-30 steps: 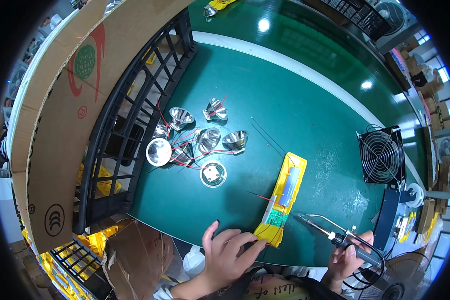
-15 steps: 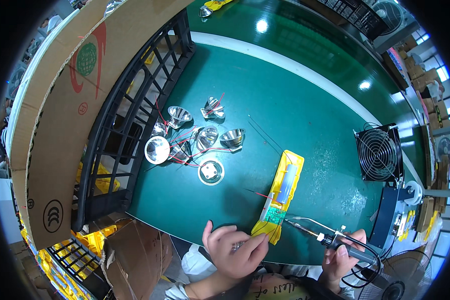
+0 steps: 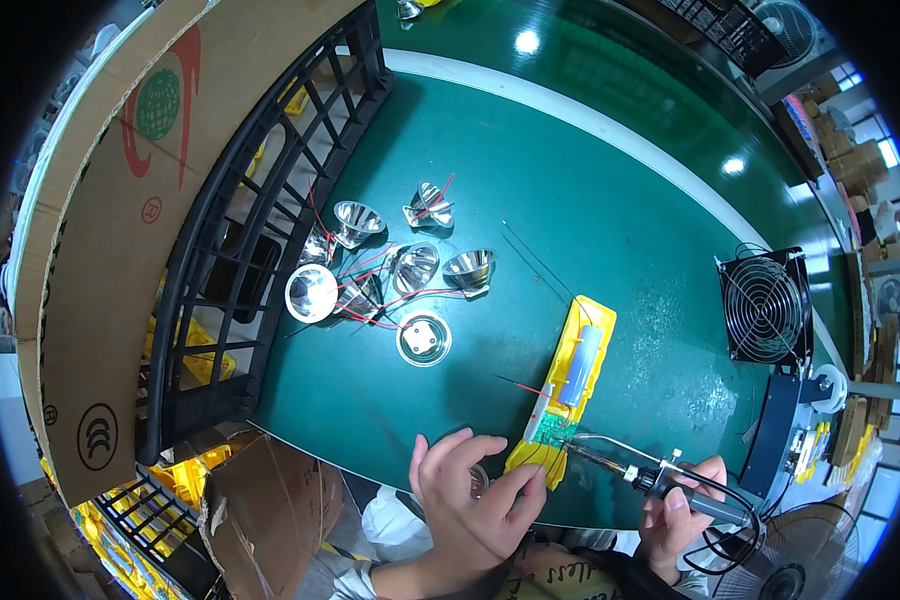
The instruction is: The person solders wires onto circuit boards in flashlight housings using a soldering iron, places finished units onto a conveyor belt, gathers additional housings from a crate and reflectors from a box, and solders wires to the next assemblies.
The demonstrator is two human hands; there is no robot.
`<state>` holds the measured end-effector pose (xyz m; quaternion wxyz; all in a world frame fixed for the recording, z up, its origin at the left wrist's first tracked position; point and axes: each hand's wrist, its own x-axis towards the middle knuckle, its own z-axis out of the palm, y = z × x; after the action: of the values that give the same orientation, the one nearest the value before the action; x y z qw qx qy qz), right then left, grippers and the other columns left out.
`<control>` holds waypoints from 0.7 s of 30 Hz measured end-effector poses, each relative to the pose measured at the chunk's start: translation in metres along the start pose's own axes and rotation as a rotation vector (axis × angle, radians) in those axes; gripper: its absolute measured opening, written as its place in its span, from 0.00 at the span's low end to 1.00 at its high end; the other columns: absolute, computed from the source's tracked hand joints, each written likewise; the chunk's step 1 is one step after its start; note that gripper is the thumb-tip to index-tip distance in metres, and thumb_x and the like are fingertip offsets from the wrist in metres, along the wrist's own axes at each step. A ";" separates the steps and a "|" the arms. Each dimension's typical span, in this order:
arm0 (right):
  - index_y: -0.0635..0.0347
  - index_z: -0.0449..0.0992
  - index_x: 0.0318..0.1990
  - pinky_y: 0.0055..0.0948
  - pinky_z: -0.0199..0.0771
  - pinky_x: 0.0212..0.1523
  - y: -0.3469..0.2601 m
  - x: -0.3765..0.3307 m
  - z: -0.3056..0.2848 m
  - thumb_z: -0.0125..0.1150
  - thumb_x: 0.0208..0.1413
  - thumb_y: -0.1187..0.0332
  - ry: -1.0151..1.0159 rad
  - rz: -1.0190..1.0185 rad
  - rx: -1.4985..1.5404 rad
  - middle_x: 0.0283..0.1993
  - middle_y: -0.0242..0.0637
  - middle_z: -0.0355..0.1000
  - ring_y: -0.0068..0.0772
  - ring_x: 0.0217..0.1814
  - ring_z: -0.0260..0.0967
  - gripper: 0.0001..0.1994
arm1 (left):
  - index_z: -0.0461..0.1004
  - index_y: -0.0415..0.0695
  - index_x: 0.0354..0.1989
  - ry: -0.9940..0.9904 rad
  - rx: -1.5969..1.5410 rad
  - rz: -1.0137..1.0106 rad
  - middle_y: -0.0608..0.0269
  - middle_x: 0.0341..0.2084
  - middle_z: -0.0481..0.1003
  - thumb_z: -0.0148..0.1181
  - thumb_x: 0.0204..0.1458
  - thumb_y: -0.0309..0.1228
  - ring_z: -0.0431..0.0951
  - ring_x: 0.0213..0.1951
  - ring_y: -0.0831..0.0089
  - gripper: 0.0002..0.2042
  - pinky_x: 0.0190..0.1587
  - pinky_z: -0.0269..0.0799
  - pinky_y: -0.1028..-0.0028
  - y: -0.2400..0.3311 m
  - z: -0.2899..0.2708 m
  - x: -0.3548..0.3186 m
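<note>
Yellow oblong plastic casing [image 3: 559, 380] could have scorched if the right hand [image 3: 678, 515], gripping a grey-handled soldering iron [image 3: 654, 482], slipped; the left hand's [image 3: 478, 515] hold was unclear.

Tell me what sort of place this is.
Probably an electronics assembly workshop: the right hand holds a soldering iron at a green circuit board in a yellow casing, and wired silvery reflectors lie on the green bench.
</note>
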<state>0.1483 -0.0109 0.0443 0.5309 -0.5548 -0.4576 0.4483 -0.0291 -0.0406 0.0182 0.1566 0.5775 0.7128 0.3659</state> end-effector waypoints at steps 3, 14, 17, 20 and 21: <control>0.61 0.55 0.29 0.12 0.51 0.09 -0.001 0.001 0.002 0.60 0.45 0.64 -0.007 0.010 -0.005 0.17 0.32 0.59 0.15 0.09 0.52 0.17 | 0.78 0.52 0.22 -0.021 -0.010 -0.002 0.63 0.37 0.66 0.66 0.30 0.29 0.65 0.44 0.58 0.07 0.51 0.53 0.50 0.001 -0.002 0.001; 0.61 0.56 0.29 0.10 0.51 0.10 0.000 0.000 0.002 0.61 0.45 0.63 -0.022 0.045 -0.016 0.18 0.32 0.61 0.14 0.10 0.54 0.18 | 0.78 0.52 0.23 -0.028 -0.008 0.002 0.64 0.36 0.66 0.66 0.31 0.29 0.65 0.43 0.59 0.07 0.51 0.53 0.50 0.001 -0.001 0.001; 0.61 0.56 0.30 0.11 0.51 0.10 0.001 0.000 0.002 0.61 0.45 0.63 -0.021 0.034 -0.027 0.18 0.32 0.61 0.14 0.10 0.54 0.18 | 0.77 0.52 0.23 -0.024 -0.015 -0.006 0.64 0.35 0.65 0.66 0.31 0.29 0.65 0.43 0.60 0.07 0.51 0.53 0.50 0.001 0.000 0.001; 0.61 0.56 0.30 0.11 0.51 0.10 0.002 0.000 0.001 0.61 0.45 0.64 -0.021 0.022 -0.026 0.19 0.32 0.61 0.14 0.10 0.54 0.18 | 0.78 0.52 0.23 -0.013 -0.011 0.004 0.64 0.35 0.65 0.67 0.31 0.29 0.65 0.43 0.60 0.07 0.51 0.53 0.50 0.000 -0.001 0.001; 0.61 0.57 0.30 0.12 0.53 0.10 0.002 0.000 -0.001 0.60 0.46 0.65 -0.037 0.021 -0.014 0.17 0.34 0.61 0.15 0.10 0.55 0.16 | 0.78 0.52 0.23 -0.018 -0.012 0.002 0.64 0.35 0.65 0.67 0.31 0.29 0.65 0.43 0.60 0.07 0.51 0.53 0.50 0.001 -0.001 0.001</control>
<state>0.1494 -0.0111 0.0425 0.5136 -0.5550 -0.4645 0.4609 -0.0294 -0.0400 0.0197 0.1662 0.5804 0.7088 0.3650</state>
